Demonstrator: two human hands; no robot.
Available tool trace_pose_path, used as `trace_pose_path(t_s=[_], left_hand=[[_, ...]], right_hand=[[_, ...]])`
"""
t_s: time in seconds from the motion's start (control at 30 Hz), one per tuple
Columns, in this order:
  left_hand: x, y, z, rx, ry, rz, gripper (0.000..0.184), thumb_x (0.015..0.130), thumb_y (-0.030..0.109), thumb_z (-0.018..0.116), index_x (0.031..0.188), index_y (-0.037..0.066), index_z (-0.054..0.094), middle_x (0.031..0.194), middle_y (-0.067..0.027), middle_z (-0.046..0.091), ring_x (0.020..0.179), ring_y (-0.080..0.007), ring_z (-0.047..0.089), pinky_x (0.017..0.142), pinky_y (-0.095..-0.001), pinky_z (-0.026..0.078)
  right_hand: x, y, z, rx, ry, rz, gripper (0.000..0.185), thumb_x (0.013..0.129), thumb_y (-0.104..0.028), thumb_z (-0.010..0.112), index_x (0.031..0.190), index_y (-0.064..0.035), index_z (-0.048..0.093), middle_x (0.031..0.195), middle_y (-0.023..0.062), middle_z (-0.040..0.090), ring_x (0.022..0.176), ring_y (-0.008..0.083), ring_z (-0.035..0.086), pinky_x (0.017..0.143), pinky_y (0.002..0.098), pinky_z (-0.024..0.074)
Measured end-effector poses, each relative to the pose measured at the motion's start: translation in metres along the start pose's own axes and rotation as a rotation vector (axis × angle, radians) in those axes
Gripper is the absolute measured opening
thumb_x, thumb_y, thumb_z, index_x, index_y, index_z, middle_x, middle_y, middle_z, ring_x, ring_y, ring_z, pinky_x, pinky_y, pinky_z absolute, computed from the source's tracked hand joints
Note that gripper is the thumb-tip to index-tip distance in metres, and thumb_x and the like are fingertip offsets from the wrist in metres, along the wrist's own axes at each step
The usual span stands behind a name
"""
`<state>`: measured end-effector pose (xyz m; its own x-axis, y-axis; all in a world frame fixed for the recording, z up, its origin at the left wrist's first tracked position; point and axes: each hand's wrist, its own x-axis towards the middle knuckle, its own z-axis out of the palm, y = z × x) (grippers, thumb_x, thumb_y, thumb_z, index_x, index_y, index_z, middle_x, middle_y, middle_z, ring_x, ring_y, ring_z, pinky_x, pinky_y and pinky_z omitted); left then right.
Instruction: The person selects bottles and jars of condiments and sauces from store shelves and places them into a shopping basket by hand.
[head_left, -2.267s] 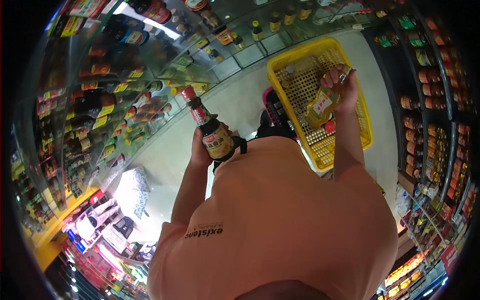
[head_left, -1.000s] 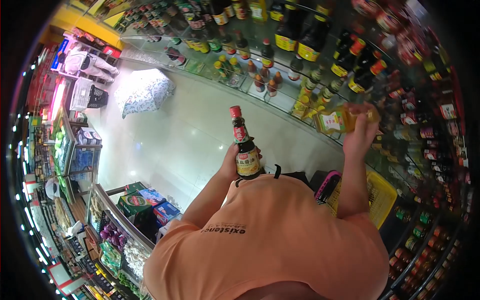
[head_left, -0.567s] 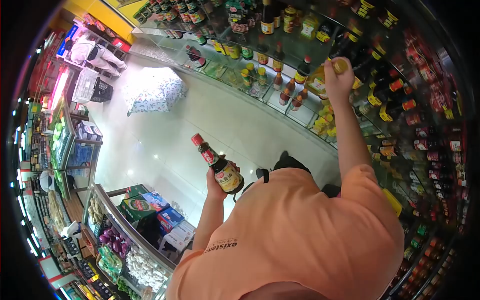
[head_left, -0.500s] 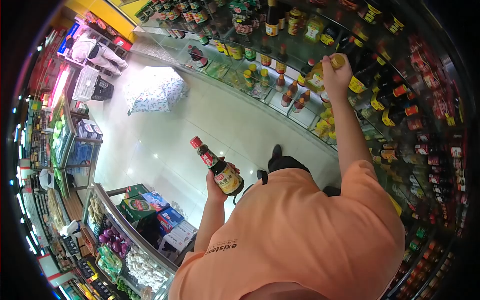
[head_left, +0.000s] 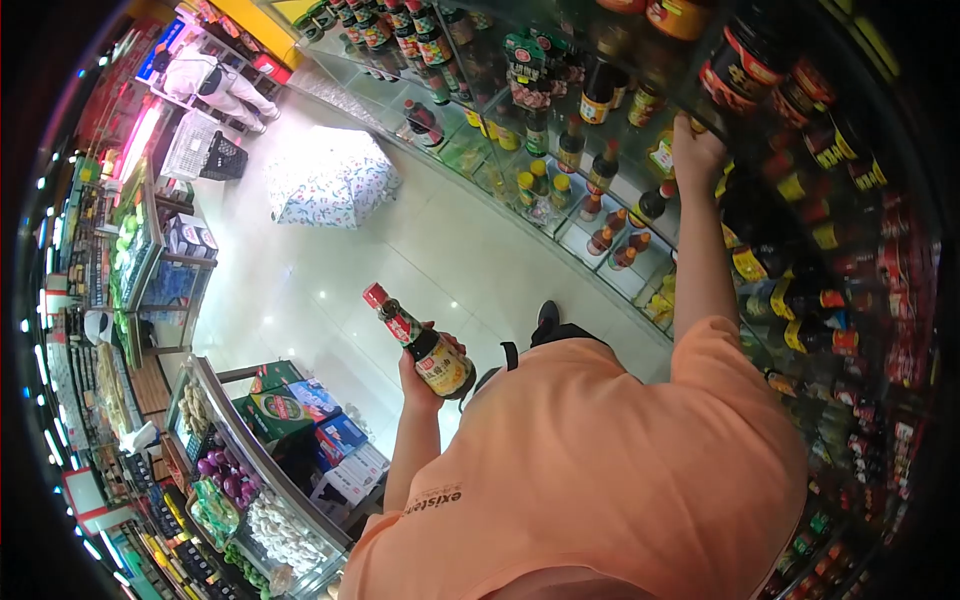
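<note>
moved forward, right hand [head_left: 700, 152] grips yellow bottle [head_left: 661, 154] by its top.

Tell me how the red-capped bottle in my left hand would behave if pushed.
The bottle would probably roll on its side, being round. Standing, its tall shape could tip. Its glossy, glassy sides may be fragile.

You wear a loose T-shirt [head_left: 600, 460] of soft orange colour, which is covering your shoulders and trunk, with some gentle creases. Its short sleeves are of the same orange cloth; the right sleeve [head_left: 715, 350] ends above the elbow, and the forearms are bare. On the left side there is dark lettering [head_left: 437, 502], partly lost in a fold, with a smaller line too small to read. At the far hem, a black strap [head_left: 510, 355] makes a curve. Beyond are black trousers [head_left: 572, 332] and a dark shoe [head_left: 547, 314].
</note>
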<state>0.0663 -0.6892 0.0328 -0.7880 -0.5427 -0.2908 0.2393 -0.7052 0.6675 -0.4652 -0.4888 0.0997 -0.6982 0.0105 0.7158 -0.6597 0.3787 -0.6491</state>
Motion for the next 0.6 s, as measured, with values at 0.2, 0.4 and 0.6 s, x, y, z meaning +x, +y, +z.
trace_pose_path(t_s=[0.2,0.4,0.6], left_hand=[[0.053,0.007,0.041,-0.026,-0.005,0.057,0.063,0.094,0.056,0.047,0.134,0.007,0.049,0.099,-0.0173,0.064,0.09,-0.0359,0.065,0.079,-0.049,0.053],[0.088,0.009,0.054,-0.026,-0.092,-0.013,0.066,0.092,0.058,0.052,0.136,0.008,0.049,0.103,-0.0188,0.065,0.092,-0.0364,0.065,0.08,-0.0491,0.054],[0.124,0.014,0.048,-0.046,-0.239,-0.068,0.077,0.09,0.062,0.058,0.143,0.009,0.042,0.112,-0.018,0.064,0.104,-0.0351,0.065,0.091,-0.0493,0.053]], right_hand=[[0.023,0.018,0.012,-0.17,-0.031,-0.164,0.024,0.091,-0.016,0.066,0.107,0.0015,0.067,0.11,0.0123,0.071,0.104,0.0277,0.067,0.093,0.0412,0.0499],[0.022,0.075,0.027,-0.167,-0.048,-0.038,0.028,0.08,-0.012,0.069,0.107,-0.0038,0.065,0.108,0.0112,0.071,0.102,0.0283,0.067,0.089,0.0404,0.0507],[0.026,0.052,0.034,1.232,0.127,0.687,0.028,0.079,-0.007,0.067,0.107,-0.0025,0.064,0.106,0.0112,0.07,0.103,0.028,0.067,0.09,0.0379,0.05]])
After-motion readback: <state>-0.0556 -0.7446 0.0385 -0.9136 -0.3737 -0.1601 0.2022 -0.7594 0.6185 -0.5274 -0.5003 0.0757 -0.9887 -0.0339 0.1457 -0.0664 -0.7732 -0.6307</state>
